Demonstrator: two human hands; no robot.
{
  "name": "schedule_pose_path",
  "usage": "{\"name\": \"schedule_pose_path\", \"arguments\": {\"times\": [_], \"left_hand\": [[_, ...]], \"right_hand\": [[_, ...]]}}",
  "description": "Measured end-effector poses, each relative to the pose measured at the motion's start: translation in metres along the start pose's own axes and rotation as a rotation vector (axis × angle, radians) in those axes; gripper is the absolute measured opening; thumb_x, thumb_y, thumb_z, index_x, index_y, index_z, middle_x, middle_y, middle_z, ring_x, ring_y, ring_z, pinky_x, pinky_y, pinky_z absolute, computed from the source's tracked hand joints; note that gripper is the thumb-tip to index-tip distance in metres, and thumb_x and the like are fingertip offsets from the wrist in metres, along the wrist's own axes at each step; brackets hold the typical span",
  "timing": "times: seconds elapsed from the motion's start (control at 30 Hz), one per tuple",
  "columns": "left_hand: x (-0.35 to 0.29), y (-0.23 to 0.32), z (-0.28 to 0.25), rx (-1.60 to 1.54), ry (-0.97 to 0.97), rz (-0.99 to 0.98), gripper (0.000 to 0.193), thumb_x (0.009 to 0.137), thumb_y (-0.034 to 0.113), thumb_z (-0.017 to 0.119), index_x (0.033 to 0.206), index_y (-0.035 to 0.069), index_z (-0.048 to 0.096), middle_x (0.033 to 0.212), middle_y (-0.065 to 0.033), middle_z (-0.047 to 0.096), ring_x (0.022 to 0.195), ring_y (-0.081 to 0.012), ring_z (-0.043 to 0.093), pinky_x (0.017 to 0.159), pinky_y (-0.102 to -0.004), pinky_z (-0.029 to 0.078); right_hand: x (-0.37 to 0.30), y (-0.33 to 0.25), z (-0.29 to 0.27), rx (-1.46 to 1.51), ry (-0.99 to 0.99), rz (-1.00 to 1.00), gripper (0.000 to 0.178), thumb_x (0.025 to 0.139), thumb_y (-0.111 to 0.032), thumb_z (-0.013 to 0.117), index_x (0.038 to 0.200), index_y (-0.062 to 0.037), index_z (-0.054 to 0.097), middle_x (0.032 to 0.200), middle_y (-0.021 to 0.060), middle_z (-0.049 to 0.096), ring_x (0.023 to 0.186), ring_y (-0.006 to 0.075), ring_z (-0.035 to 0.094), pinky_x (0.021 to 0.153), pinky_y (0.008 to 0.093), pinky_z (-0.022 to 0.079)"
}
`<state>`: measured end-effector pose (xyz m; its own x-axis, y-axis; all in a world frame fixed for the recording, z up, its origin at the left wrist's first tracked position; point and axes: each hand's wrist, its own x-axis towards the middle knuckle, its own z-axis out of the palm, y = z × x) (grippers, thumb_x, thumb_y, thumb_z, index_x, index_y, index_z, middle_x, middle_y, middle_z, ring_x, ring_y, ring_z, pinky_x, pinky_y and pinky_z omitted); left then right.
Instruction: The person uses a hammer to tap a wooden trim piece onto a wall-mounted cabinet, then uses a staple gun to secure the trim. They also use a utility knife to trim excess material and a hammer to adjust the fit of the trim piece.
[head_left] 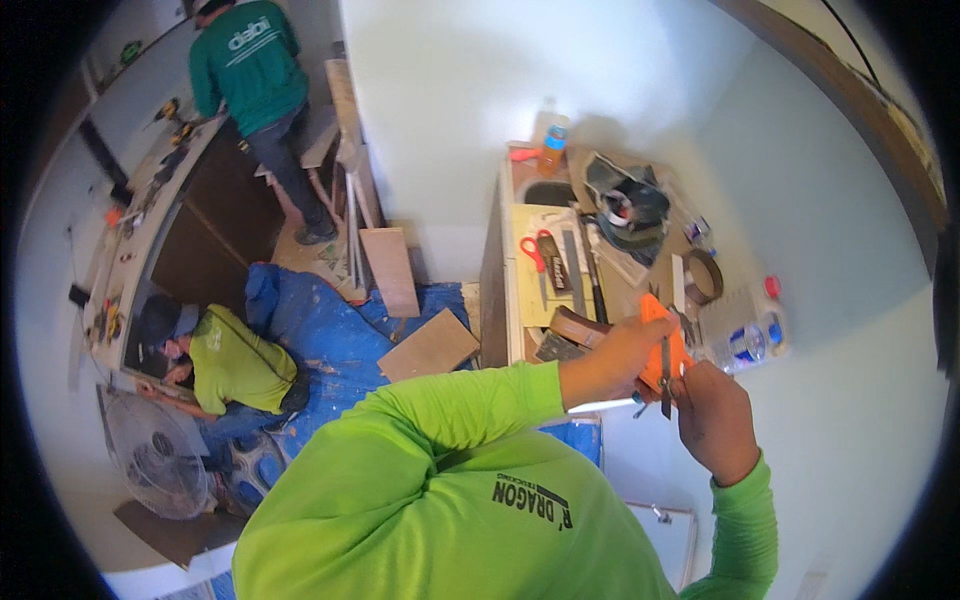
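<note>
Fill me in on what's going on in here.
The camera wearer's left hand holds a bright orange object, and the right hand grips a narrow grey metal piece against it. Red-handled scissors lie on a yellow sheet nearby. Off to the left, one co-worker in a teal shirt stands; another in a yellow-green shirt is down low by the brown cabinet.

White wall (430, 130) top centre, meets a pale bluish wall (830, 210) on the right. Brown trim (840, 80) runs along the upper right rim, bowed by the lens. Bright patch on the white wall, upper middle; soft shadows beside it. Left: long cabinet (210, 240) with dark brown panels, pale top edge. Floor: speckled blue tarp (335, 340) left of centre, dusty tan flooring (295, 255) above it. Cluttered worktable (508, 300) right of centre. Round-caged fan (155, 455), lower left.
</note>
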<state>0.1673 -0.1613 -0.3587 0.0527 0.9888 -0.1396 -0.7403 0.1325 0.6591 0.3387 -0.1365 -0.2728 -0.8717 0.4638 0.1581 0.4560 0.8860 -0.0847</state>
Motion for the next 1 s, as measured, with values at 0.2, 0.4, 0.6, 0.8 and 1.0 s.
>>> {"name": "schedule_pose_path", "arguments": {"times": [0.2,0.4,0.6,0.8,1.0], "left_hand": [[0.003,0.004,-0.002,-0.104,0.028,0.113,0.042,0.104,0.04,0.052,0.102,-0.001,0.061,0.077,-0.0126,0.07,0.052,-0.0205,0.067,0.036,-0.0314,0.051],[-0.001,0.004,-0.014,0.01,0.005,0.103,0.042,0.104,0.04,0.052,0.103,-0.001,0.06,0.078,-0.0138,0.07,0.049,-0.0203,0.064,0.037,-0.0306,0.05],[-0.004,0.012,-0.012,0.026,0.024,0.094,0.044,0.104,0.041,0.052,0.101,-0.003,0.059,0.075,-0.0137,0.068,0.044,-0.0199,0.06,0.034,-0.0306,0.046],[-0.005,0.011,-0.011,0.055,0.051,0.102,0.045,0.103,0.043,0.052,0.102,-0.002,0.059,0.074,-0.0132,0.067,0.041,-0.0198,0.058,0.033,-0.0299,0.046],[-0.003,0.011,-0.013,0.134,0.068,0.048,0.05,0.102,0.046,0.052,0.101,-0.003,0.061,0.075,-0.013,0.068,0.042,-0.0205,0.06,0.033,-0.0297,0.049]], "right_hand": [[0.011,-0.006,0.0,0.077,0.035,-0.067,0.009,0.092,-0.007,0.061,0.093,-0.0014,0.054,0.081,0.0191,0.054,0.074,0.0418,0.057,0.063,0.0513,0.044],[0.016,-0.008,0.0,0.045,-0.076,0.076,0.018,0.099,-0.016,0.057,0.089,-0.0022,0.055,0.079,0.0202,0.057,0.072,0.0429,0.058,0.063,0.0515,0.045],[0.02,-0.01,-0.001,0.041,-0.119,0.093,0.025,0.101,-0.02,0.056,0.083,-0.0034,0.057,0.077,0.0198,0.059,0.072,0.0423,0.06,0.064,0.0507,0.046],[0.022,-0.009,-0.001,0.045,-0.118,-0.026,0.019,0.098,-0.016,0.058,0.085,-0.003,0.056,0.079,0.0187,0.058,0.073,0.0414,0.059,0.063,0.0497,0.046],[0.024,-0.005,-0.002,0.061,-0.146,-0.106,0.015,0.096,-0.012,0.061,0.086,-0.0023,0.055,0.08,0.0188,0.057,0.073,0.0416,0.059,0.063,0.0493,0.046]]}}
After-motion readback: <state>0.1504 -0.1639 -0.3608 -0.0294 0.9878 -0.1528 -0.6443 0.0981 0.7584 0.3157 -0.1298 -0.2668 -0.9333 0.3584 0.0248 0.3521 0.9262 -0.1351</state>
